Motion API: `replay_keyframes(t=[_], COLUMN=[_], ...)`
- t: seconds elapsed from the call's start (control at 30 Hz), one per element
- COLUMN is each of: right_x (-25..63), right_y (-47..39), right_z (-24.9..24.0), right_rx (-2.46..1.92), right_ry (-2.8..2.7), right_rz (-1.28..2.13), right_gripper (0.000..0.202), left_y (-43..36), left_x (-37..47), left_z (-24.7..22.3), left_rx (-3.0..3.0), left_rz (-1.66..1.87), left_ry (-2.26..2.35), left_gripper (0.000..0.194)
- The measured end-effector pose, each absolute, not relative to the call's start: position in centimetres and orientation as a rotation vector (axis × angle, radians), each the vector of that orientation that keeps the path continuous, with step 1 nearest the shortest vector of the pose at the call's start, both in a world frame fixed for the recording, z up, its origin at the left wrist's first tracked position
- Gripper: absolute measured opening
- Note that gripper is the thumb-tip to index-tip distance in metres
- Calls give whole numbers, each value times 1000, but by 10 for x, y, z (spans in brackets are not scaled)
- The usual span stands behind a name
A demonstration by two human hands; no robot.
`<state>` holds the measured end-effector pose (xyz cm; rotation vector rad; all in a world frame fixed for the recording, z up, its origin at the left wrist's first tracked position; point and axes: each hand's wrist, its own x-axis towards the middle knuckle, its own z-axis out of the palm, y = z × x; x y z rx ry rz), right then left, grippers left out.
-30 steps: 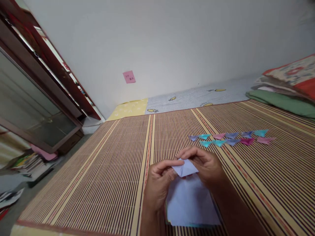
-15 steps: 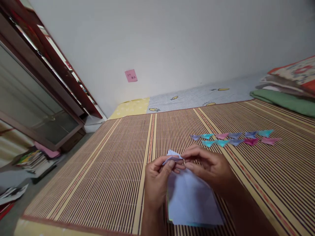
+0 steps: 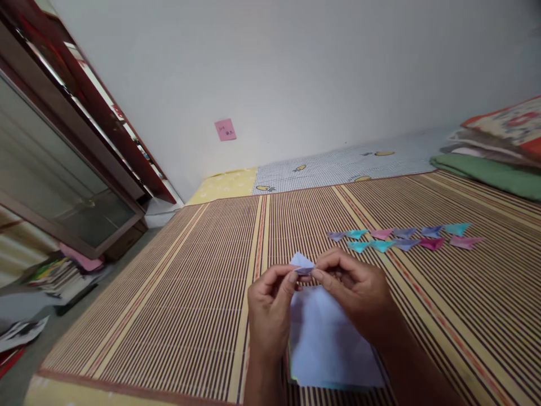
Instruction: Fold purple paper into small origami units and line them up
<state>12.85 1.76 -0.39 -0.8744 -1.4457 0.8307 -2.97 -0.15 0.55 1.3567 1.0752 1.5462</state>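
A small folded piece of pale lavender paper (image 3: 301, 260) is held up between my two hands, one corner pointing away from me. My left hand (image 3: 273, 299) pinches its left side between thumb and fingers. On the right side, my right hand (image 3: 353, 285) pinches it the same way. Below the hands lies a stack of square paper sheets (image 3: 336, 349), pale lavender on top, with green and blue edges peeking out. Beyond my right hand, several small folded paper pieces (image 3: 431, 243) in blue, teal, pink and purple lie in two rows.
A striped bamboo mat (image 3: 190, 293) covers the bed. Folded bedding, with a green cloth (image 3: 486, 175) at the bottom, is piled at the far right. A pink note (image 3: 225, 129) sticks to the wall. Books (image 3: 54, 276) are stacked at the left by a glass-panelled door (image 3: 63, 163).
My right thumb has come onto the paper's near edge, and both hands now pinch it at its two sides. The folded paper has turned to face me more squarely.
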Motion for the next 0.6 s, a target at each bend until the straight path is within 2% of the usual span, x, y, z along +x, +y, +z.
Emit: replay_keyframes(t=[0.13, 0.27, 0.47, 0.6], right_x=[128, 126, 124, 124], right_y=[19, 18, 17, 17], right_z=[-5, -3, -2, -2], right_rx=[-832, -823, -826, -834], right_ry=[-1502, -1510, -1487, -1476], right_rz=[845, 816, 804, 814], right_gripper=[9, 10, 9, 9], left_y=[-4, -3, -3, -2], left_x=[-30, -26, -25, -27], left_z=[4, 1, -5, -7], left_rx=[1393, 1317, 1373, 1449], left_rz=[1542, 1629, 1654, 1661], left_ry=[1134, 1117, 1148, 1197], left_gripper=[11, 24, 30, 28])
